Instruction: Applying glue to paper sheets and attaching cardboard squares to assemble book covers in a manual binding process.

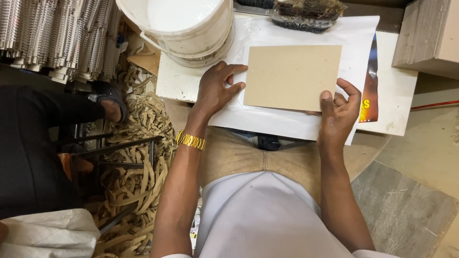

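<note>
A tan rectangular cardboard sheet (291, 76) lies on a white paper sheet (267, 119) spread over a white board (397, 95). My left hand (215, 88) rests at the cardboard's left edge, fingers curled against the white paper, with a gold watch band on the wrist. My right hand (337, 112) grips the cardboard's lower right corner, thumb on top and fingers behind. The white paper's printed dark and orange side shows at the right edge.
A white bucket (186, 24) with white liquid stands at the board's far left. A dark bristle brush (306, 14) lies at the back. Brown paper trimmings (138, 162) cover the floor at left beside another person's sandalled foot (112, 107). Stacked bound sheets (57, 33) fill the upper left.
</note>
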